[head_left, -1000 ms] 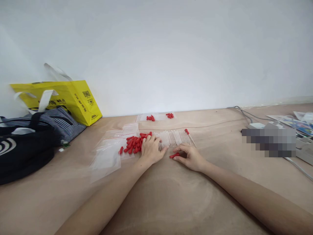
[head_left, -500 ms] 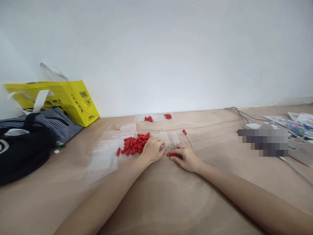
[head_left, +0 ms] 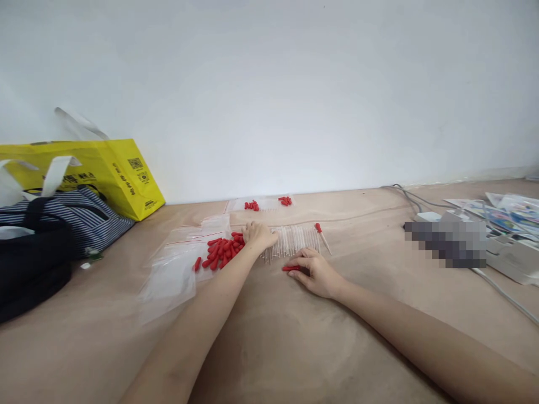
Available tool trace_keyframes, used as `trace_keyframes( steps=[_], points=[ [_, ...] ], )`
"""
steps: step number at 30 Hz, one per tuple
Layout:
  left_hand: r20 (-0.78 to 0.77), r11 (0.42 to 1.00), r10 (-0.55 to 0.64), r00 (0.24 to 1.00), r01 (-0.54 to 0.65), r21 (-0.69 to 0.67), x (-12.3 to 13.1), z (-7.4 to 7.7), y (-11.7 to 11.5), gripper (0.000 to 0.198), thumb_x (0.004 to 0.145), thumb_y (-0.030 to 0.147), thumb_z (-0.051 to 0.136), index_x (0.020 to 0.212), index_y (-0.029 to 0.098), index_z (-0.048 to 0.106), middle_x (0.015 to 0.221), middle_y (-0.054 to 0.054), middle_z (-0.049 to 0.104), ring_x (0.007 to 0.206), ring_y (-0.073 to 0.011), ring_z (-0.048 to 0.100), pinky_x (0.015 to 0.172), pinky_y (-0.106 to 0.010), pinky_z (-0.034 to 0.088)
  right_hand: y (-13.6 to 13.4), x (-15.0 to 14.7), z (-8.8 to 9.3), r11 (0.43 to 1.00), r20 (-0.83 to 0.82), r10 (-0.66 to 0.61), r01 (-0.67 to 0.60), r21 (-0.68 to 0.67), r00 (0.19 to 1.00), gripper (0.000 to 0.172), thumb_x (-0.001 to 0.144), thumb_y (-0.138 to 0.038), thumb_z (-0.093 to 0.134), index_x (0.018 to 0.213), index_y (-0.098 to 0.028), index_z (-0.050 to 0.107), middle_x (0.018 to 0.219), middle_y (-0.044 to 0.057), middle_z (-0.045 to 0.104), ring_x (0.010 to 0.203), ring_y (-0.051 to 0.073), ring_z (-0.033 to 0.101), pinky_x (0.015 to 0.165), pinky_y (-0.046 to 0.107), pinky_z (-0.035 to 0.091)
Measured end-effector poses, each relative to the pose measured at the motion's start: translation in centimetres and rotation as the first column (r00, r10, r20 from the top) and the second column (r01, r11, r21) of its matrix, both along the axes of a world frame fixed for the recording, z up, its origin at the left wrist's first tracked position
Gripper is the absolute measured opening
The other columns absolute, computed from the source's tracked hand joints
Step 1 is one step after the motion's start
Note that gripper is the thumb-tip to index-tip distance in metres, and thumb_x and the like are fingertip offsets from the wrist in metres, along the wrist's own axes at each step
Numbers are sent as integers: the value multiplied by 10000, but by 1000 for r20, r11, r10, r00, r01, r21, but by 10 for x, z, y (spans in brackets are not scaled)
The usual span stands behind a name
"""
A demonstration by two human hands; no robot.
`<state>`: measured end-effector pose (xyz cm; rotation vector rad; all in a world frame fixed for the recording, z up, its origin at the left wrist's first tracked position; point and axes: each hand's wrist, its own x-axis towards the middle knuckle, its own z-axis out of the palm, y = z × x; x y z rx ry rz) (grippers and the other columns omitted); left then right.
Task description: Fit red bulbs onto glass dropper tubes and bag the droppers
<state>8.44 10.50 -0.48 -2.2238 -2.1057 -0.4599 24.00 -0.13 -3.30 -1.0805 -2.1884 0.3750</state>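
My right hand [head_left: 315, 273] rests on the table, fingers and thumb closed on a red rubber bulb [head_left: 290, 268]. My left hand [head_left: 259, 237] reaches over the left end of a row of thin clear tubes [head_left: 295, 241]. Its fingers are apart and point away, beside the heap of red rubber bulbs [head_left: 221, 251]; the fingertips are partly hidden. At the right end of the row lies a dropper [head_left: 323, 238], a tube with a red bulb on its far end.
Clear zip bags [head_left: 170, 280] lie under and left of the heap. Another bag with red bulbs [head_left: 251, 206] lies by the wall. A yellow bag [head_left: 138, 185] and a striped bag [head_left: 99, 216] stand at left. Cables [head_left: 406, 193] and a white box [head_left: 516, 261] are at right.
My left hand has moved away from my right hand, forward and left toward the far side of the heap. My right hand stays almost in place with the red bulb.
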Motion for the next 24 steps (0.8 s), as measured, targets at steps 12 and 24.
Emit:
trace_keyframes(
  steps=[12,24],
  points=[
    [57,1000,13,998,-13,-9,8,4,-2,275,635,339,548,765,107,621,976,-199,579,1006,-359,448,804,-453,317,0,-1,-1,1000,15,-8,9,-9,1000,184,771,-194,511,908,-222,631,817,47,554,808,162,493,725,297,401],
    [247,909,-417,875,406,95,-42,34,-79,167,849,264,316,771,184,440,632,21,537,585,-123,511,571,-236,388,2,-2,-2,1000,-2,-14,14,-20,1000,156,793,-145,449,851,-182,589,815,54,554,796,156,500,724,293,400]
  ],
)
